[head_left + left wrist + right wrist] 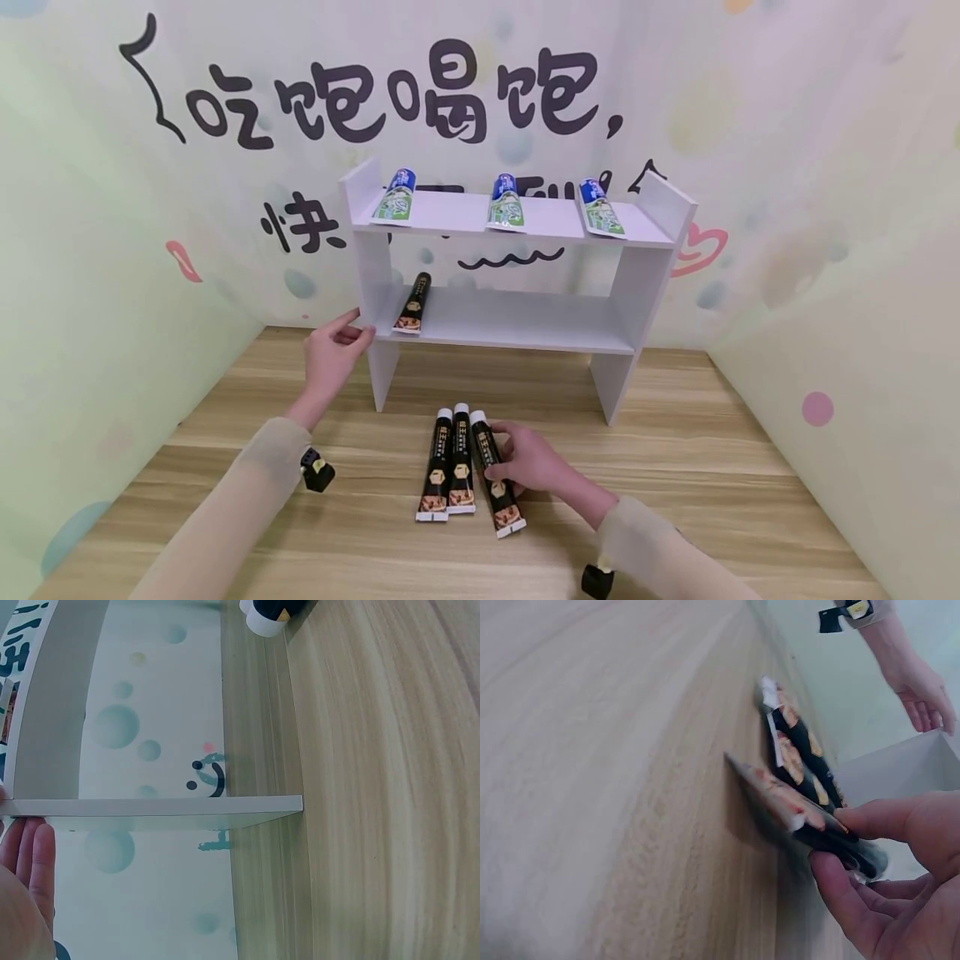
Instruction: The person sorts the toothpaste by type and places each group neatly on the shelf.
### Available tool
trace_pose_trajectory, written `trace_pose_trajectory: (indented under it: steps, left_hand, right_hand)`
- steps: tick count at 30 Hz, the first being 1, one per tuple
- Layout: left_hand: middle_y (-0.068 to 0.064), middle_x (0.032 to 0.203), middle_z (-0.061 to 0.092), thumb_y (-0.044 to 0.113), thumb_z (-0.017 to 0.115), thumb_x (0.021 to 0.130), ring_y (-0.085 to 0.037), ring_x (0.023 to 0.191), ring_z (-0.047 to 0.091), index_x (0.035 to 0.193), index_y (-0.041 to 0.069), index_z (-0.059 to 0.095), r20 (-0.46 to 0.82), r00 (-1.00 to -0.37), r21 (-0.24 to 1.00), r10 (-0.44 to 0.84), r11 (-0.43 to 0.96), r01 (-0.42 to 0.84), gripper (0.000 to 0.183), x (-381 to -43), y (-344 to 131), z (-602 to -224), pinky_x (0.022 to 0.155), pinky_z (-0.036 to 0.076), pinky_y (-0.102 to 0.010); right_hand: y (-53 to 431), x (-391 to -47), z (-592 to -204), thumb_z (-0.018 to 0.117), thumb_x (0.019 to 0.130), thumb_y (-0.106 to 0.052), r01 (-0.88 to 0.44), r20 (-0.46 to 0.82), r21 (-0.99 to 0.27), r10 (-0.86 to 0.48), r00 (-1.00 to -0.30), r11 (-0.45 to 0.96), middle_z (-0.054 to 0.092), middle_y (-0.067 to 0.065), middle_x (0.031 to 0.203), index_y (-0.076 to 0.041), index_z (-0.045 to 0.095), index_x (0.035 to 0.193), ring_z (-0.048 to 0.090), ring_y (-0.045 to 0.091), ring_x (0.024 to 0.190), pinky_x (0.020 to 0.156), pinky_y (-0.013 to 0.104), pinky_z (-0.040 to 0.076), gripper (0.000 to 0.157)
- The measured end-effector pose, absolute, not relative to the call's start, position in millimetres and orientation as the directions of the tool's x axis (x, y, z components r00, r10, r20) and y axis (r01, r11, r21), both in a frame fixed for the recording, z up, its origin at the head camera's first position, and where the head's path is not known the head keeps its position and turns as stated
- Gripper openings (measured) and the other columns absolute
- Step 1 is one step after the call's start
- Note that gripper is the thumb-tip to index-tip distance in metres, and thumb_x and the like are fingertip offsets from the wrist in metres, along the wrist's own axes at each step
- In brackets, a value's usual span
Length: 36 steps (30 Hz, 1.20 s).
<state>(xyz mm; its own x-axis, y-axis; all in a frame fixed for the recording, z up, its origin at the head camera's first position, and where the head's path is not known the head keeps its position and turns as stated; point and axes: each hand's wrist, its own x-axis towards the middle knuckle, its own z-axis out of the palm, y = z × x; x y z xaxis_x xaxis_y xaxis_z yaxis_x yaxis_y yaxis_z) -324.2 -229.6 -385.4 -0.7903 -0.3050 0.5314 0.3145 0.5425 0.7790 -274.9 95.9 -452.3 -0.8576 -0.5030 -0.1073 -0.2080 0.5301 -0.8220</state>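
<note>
My right hand (534,457) pinches a black toothpaste tube (497,483) between thumb and fingers, low over the wooden table. In the right wrist view the held tube (780,799) appears tilted, its flat end off the tabletop. Two more black toothpaste tubes lie side by side just left of it, the middle tube (461,462) and the left tube (436,471), white caps pointing away. My left hand (333,354) holds the left side panel of the white shelf (510,321), thumb at the front edge and fingers (34,851) along the outer face.
One black tube (414,304) lies on the shelf's lower board at the left. Blue-and-green tubes lie spaced along the top board: a left one (396,197), a middle one (506,202) and a right one (600,207). Printed walls enclose the wooden table (360,542).
</note>
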Motion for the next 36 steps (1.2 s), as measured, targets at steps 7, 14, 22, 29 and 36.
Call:
trace_pose_trajectory:
  steps: [7, 14, 22, 29, 36]
  left_hand:
    - [-0.025, 0.093, 0.074, 0.018, 0.072, 0.090, 0.015, 0.061, 0.053, 0.128, 0.003, 0.065, 0.533, -0.792, 0.780, -0.298, 0.536, 0.323, 0.042, -323, -231, -386, 0.059, 0.046, -0.004]
    - [-0.024, 0.094, 0.074, 0.018, 0.072, 0.090, 0.014, 0.062, 0.054, 0.129, 0.003, 0.065, 0.519, -0.800, 0.788, -0.300, 0.530, 0.312, 0.042, -323, -231, -386, 0.059, 0.046, -0.005]
    - [-0.025, 0.093, 0.074, 0.018, 0.072, 0.090, 0.015, 0.062, 0.054, 0.128, 0.003, 0.065, 0.524, -0.799, 0.785, -0.296, 0.532, 0.318, 0.042, -324, -231, -386, 0.058, 0.046, -0.005]
    - [-0.026, 0.094, 0.073, 0.017, 0.071, 0.090, 0.014, 0.063, 0.053, 0.128, 0.002, 0.065, 0.524, -0.796, 0.784, -0.302, 0.535, 0.314, 0.041, -324, -231, -386, 0.059, 0.046, -0.004]
    - [-0.025, 0.094, 0.074, 0.017, 0.072, 0.090, 0.015, 0.063, 0.053, 0.128, 0.002, 0.065, 0.527, -0.796, 0.779, -0.297, 0.543, 0.313, 0.042, -324, -231, -385, 0.060, 0.046, -0.003]
  right_hand:
    - [101, -276, -451, 0.075, 0.084, -0.006, -0.170, -0.079, -0.884, -0.498, -0.863, 0.435, 0.062, 0.023, 0.107, 0.010, 0.042, 0.139, 0.065, 0.017, 0.070, 0.052, 0.036, 0.059, 0.066]
    - [108, -275, -450, 0.076, 0.085, -0.009, -0.169, -0.053, -0.900, -0.488, -0.871, 0.401, 0.056, 0.027, 0.118, 0.006, 0.037, 0.143, 0.067, 0.019, 0.077, 0.058, 0.035, 0.061, 0.071]
    - [110, -271, -439, 0.073, 0.087, -0.006, -0.187, -0.017, -0.916, -0.501, -0.866, 0.354, 0.059, 0.028, 0.117, 0.004, 0.037, 0.141, 0.066, 0.020, 0.078, 0.063, 0.043, 0.062, 0.067]
    - [108, -275, -428, 0.073, 0.087, -0.004, -0.171, -0.021, -0.931, -0.513, -0.858, 0.323, 0.057, 0.026, 0.118, 0.003, 0.036, 0.141, 0.066, 0.019, 0.083, 0.066, 0.046, 0.062, 0.067]
    - [105, -280, -407, 0.077, 0.082, -0.003, -0.206, 0.023, -0.931, -0.513, -0.858, 0.303, 0.058, 0.026, 0.119, 0.002, 0.037, 0.142, 0.065, 0.020, 0.085, 0.065, 0.041, 0.062, 0.072]
